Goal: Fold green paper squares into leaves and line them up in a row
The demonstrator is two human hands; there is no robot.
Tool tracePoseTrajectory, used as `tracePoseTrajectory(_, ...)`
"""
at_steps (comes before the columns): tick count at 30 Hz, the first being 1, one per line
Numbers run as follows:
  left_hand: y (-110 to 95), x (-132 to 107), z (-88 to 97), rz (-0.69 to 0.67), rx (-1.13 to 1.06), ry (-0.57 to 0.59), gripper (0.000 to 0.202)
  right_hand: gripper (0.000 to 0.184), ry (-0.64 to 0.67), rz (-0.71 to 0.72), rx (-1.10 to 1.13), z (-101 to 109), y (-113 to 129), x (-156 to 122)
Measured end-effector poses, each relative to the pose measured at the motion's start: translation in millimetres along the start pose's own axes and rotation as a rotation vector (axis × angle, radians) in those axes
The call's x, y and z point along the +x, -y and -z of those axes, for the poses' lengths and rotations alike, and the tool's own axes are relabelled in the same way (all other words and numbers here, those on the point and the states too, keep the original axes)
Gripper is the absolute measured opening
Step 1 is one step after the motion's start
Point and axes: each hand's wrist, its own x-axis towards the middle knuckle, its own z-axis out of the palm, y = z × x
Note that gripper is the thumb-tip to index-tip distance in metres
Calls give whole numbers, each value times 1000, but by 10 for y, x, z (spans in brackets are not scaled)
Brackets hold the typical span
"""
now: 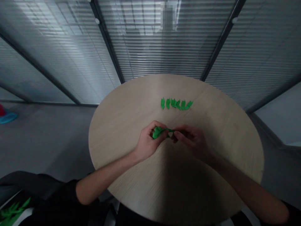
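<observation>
Both forearms reached in over the near edge of the round table [131, 103] and met above its middle. My left hand [147, 144] was curled round a crumpled green paper piece [158, 131], pinching it between thumb and fingers, while my right hand [194, 141] nipped its thin end just beside, so it was stretched between two grips. Beyond my fingers lay a row of green leaf shapes [176, 104], side by side and well apart from the hands, probably to keep them undisturbed. More green scraps [11, 212] sat by my left elbow.
</observation>
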Motion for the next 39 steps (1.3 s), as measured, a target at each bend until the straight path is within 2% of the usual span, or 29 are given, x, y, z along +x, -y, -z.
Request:
tracePoseTrajectory(4, 22, -4, 1, -10, -34, 35, 15, 31, -32, -10, -27, -3, -28, 3)
tracePoseTrajectory(11, 43, -18, 15, -46, -73, 82, 17, 38, -35, -29, -43, -11, -4, 7)
tracePoseTrajectory(19, 43, -13, 14, -28, -77, 86, 19, 35, -30, -19, -85, -6, -24, 9)
tracePoseTrajectory(27, -2, 1, -8, 8, -81, 43, 25, 35, -35, -18, -88, 1, -20, 6)
tracePoseTrajectory(34, 8, -6, -4, 31, -101, 79, 28, 30, 0, -4, -74, -1, -16, 4)
tracePoseTrajectory(39, 22, -7, -2, 16, -77, 94, 30, 32, -43, -11, -80, -3, -20, -2)
